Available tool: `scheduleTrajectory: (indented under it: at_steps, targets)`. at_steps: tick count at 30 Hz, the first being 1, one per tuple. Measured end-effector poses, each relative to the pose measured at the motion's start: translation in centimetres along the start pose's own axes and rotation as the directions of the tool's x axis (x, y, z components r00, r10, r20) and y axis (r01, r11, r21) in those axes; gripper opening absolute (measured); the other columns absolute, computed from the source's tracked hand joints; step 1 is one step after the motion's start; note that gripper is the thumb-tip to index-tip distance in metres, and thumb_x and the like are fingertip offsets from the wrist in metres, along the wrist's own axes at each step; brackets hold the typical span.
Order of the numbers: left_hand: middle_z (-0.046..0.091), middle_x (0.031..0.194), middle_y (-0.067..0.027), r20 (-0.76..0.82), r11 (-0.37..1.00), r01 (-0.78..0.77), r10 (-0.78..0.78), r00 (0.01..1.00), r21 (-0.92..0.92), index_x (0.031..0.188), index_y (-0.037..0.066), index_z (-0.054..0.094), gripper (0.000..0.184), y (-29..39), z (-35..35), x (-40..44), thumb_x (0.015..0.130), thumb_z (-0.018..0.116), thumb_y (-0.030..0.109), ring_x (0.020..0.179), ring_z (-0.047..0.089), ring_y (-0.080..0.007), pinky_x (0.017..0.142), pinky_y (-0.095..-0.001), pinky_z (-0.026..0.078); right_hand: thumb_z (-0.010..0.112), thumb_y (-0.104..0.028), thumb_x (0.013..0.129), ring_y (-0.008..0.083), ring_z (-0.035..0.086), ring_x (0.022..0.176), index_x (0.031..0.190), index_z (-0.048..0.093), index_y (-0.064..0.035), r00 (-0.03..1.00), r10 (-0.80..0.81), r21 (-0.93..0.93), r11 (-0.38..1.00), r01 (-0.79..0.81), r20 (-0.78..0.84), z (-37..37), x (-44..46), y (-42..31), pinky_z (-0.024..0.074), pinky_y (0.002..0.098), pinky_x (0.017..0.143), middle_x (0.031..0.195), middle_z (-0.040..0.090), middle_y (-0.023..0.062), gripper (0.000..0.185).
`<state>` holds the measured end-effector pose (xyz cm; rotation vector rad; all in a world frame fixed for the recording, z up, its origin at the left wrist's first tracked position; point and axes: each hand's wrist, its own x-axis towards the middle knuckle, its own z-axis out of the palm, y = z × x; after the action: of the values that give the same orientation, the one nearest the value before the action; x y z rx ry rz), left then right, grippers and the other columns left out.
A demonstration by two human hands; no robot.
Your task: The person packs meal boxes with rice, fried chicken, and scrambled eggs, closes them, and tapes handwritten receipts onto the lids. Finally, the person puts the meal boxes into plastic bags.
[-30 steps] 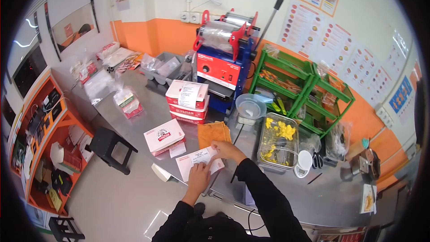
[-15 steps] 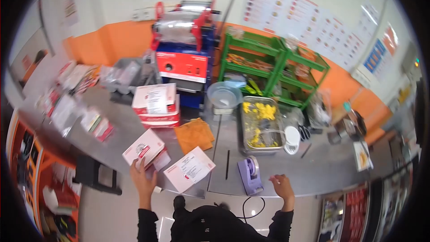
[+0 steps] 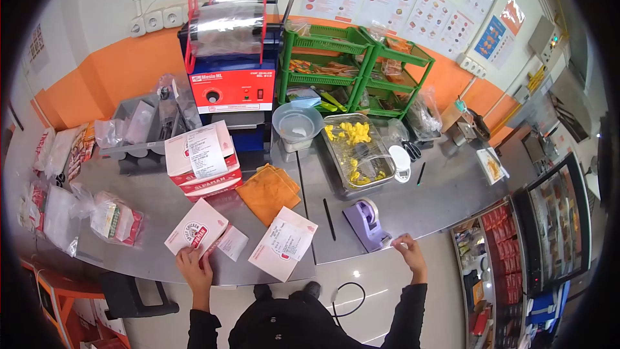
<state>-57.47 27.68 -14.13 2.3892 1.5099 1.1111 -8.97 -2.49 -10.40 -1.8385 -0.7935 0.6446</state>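
Observation:
My left hand (image 3: 195, 270) grips the near edge of a white and pink printed food box (image 3: 197, 227), its fingers on the lid and thumb by the side. The box lies tilted with a side flap showing. A second box (image 3: 283, 244), with a paper slip on its top, lies to the right of it. Beside a purple tape dispenser (image 3: 365, 226), my right hand (image 3: 408, 252) has its fingertips pinched at the dispenser's cutting end, where the tape's free end is. The clear tape itself is hard to make out.
Stacked boxes (image 3: 201, 161) stand behind, near an orange cloth (image 3: 268, 194). A red and blue cup sealer (image 3: 236, 90), green racks (image 3: 323, 81), a metal tray (image 3: 361, 181) of yellow pieces and a white scale (image 3: 400, 165) line the back. A black pen (image 3: 329, 220) lies mid-table.
The camera view has shifted and sharpened. My right hand has come to the dispenser's end from just right of it. My left hand stays at the same box.

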Motion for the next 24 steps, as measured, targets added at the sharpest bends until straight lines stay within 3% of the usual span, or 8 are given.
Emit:
scheduleTrajectory:
  at_steps: [4, 7, 8, 9, 11, 14, 18, 24]
  targets:
    - [0.054, 0.1, -0.0134, -0.014, 0.999, -0.003, 0.002, 1.0, -0.053, 0.095, 0.006, 0.063, 0.017, -0.1, 0.1, -0.1, 0.078, 0.063, 0.01, 0.101, 0.046, -0.0333, 0.088, -0.0456, 0.036, 0.065, -0.013, 0.085, 0.0145, 0.058, 0.084, 0.083, 0.067, -0.0024, 0.997, 0.011, -0.041, 0.999, -0.015, -0.079, 1.9, -0.9, 3.6, 0.0475, 0.0294, 0.078, 0.085, 0.062, 0.0057, 0.011]
    - [0.054, 0.098, -0.0117, -0.023, 0.997, -0.006, 0.004, 1.0, -0.075, 0.092, 0.008, 0.062, 0.016, -0.4, 0.4, -0.3, 0.077, 0.065, 0.01, 0.1, 0.047, -0.0322, 0.088, -0.0451, 0.035, 0.063, -0.015, 0.086, 0.0109, 0.057, 0.072, 0.079, 0.065, -0.0011, 0.973, -0.15, -0.294, 0.951, 0.094, -0.174, 3.1, -0.3, 7.1, 0.0449, 0.0246, 0.063, 0.075, 0.063, 0.0031, 0.016]
    - [0.054, 0.098, -0.0112, -0.015, 0.997, -0.01, 0.009, 1.0, -0.077, 0.092, 0.008, 0.062, 0.016, -0.5, 0.2, -0.3, 0.076, 0.065, 0.01, 0.1, 0.047, -0.032, 0.088, -0.0451, 0.035, 0.063, -0.014, 0.086, 0.0111, 0.057, 0.065, 0.078, 0.065, 0.0003, 0.973, -0.013, -0.126, 0.992, -0.016, -0.23, 3.5, -0.9, 6.3, 0.0459, 0.0249, 0.061, 0.07, 0.063, 0.0035, 0.017]
    - [0.054, 0.098, -0.0107, -0.02, 0.997, -0.009, 0.008, 1.0, -0.081, 0.091, 0.009, 0.062, 0.016, -0.6, 0.3, -0.2, 0.076, 0.066, 0.01, 0.1, 0.047, -0.0318, 0.088, -0.045, 0.035, 0.063, -0.014, 0.085, 0.0099, 0.058, 0.067, 0.079, 0.065, 0.0011, 0.981, -0.044, -0.311, 0.95, -0.017, -0.19, 2.5, -1.6, 6.5, 0.0465, 0.0228, 0.062, 0.072, 0.064, 0.0041, 0.016]
    - [0.055, 0.096, -0.0092, -0.071, 0.998, -0.028, 0.023, 0.997, -0.065, 0.089, 0.01, 0.062, 0.017, -0.8, 0.5, -0.3, 0.073, 0.068, 0.011, 0.1, 0.048, -0.0309, 0.088, -0.0464, 0.036, 0.064, -0.013, 0.085, 0.0103, 0.059, 0.067, 0.079, 0.066, 0.0006, 0.959, -0.057, -0.118, 0.993, 0.025, -0.279, 2.5, -2.9, 2.2, 0.0473, 0.0234, 0.063, 0.073, 0.064, 0.0052, 0.015]
    - [0.055, 0.094, -0.0081, -0.096, 0.999, -0.03, 0.032, 0.995, 0.03, 0.087, 0.01, 0.062, 0.02, 0.1, 0.4, 0.2, 0.07, 0.07, 0.013, 0.099, 0.049, -0.0301, 0.088, -0.0484, 0.036, 0.061, -0.01, 0.087, 0.012, 0.06, 0.071, 0.087, 0.067, 0.0028, 0.999, -0.017, 0.016, 1.0, 0.016, 0.03, 10.9, -3.6, -13.9, 0.0488, 0.0247, 0.067, 0.079, 0.066, 0.0065, 0.014]
    - [0.055, 0.092, -0.0073, -0.121, 0.998, -0.044, 0.048, 0.991, 0.041, 0.087, 0.01, 0.062, 0.021, 0.2, 0.4, 0.2, 0.069, 0.071, 0.014, 0.097, 0.051, -0.0281, 0.094, -0.0499, 0.035, 0.063, -0.012, 0.087, 0.0088, 0.06, 0.072, 0.099, 0.066, 0.0012, 0.786, -0.181, 0.302, 0.953, -0.008, 0.591, 30.6, 0.1, -17.2, 0.0495, 0.0226, 0.067, 0.085, 0.065, 0.0046, 0.018]
    - [0.055, 0.093, -0.0071, -0.08, 0.998, -0.069, 0.068, 0.994, -0.004, 0.089, 0.012, 0.063, 0.023, -1.1, 0.2, -0.2, 0.069, 0.071, 0.014, 0.098, 0.052, -0.0265, 0.096, -0.0506, 0.034, 0.064, -0.011, 0.086, 0.0113, 0.063, 0.063, 0.094, 0.065, 0.0013, 0.782, -0.011, 0.26, 0.946, -0.194, 0.623, 43.4, 1.4, -14.2, 0.0493, 0.0225, 0.052, 0.077, 0.066, 0.0071, 0.015]
